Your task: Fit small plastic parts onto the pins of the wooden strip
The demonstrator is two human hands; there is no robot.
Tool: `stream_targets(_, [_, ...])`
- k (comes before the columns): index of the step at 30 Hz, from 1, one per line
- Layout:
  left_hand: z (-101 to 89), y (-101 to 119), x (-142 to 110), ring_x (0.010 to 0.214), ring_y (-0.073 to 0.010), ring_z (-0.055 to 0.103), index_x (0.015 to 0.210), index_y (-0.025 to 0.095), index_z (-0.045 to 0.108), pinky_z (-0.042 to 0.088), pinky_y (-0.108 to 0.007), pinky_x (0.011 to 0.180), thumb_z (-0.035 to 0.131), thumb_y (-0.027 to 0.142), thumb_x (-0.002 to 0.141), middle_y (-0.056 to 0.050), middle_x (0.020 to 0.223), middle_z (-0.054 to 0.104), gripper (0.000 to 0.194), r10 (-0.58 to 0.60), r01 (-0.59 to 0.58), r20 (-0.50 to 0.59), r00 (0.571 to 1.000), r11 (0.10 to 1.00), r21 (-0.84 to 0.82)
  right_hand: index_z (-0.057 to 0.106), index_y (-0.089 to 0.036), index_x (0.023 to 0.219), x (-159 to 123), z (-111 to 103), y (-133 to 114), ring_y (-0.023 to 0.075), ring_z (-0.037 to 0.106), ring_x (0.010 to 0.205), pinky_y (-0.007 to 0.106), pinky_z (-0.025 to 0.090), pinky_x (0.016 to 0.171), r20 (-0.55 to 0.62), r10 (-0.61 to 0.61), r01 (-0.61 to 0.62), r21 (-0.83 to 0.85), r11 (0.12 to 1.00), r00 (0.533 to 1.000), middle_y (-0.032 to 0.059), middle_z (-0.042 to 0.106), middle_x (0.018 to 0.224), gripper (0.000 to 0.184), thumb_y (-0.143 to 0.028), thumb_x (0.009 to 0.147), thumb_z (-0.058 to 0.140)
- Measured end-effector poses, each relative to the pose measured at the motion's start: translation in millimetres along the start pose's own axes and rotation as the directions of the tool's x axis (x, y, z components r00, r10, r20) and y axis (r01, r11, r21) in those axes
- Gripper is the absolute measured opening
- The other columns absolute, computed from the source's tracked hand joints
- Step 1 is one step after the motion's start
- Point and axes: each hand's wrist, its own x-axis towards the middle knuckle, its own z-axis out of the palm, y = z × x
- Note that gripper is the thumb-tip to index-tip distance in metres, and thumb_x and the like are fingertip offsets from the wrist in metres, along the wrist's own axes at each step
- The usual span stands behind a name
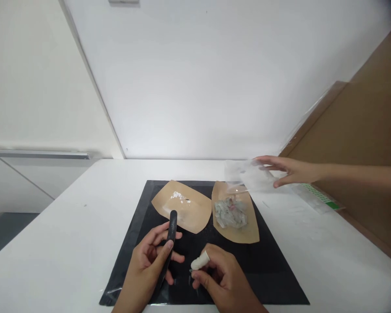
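Note:
My left hand (148,263) grips a long, narrow black strip with a rounded end (172,228), its thumb pressed against the front. A white finger cot (200,260) covers the index finger of my right hand (223,274). Thumb and index finger of that hand pinch together over a tiny, clear-looking thing too small to name. Beyond my left hand lies a brown paper tray (195,213) with small white pieces (176,195) scattered on it. A second brown paper tray (252,230) holds a heap of small clear plastic packets (230,213).
Another person's hand (288,168) reaches in from the right, holding a clear plastic bag (254,176) above the right tray. A black mat (273,269) covers part of the white table (74,243). A clear sheet with a green grid (322,196) lies at the right, by a brown panel (355,152).

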Motion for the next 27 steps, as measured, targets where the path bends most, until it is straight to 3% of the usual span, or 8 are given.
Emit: stream_targets(27, [3.3, -0.5, 4.4, 0.072, -0.0249, 0.077, 0.138, 0.022, 0.059, 0.059, -0.028, 0.039, 0.08, 0.052, 0.085, -0.018, 0.13, 0.069, 0.064, -0.016, 0.015, 0.024, 1.0, 0.999, 0.033, 0.062, -0.02, 0.085, 0.1, -0.7, 2.6, 0.0142, 0.066, 0.072, 0.021, 0.044, 0.057, 0.017, -0.022, 0.023, -0.084, 0.996, 1.0, -0.0002, 0.064, 0.079, 0.007, -0.021, 0.089, 0.068])
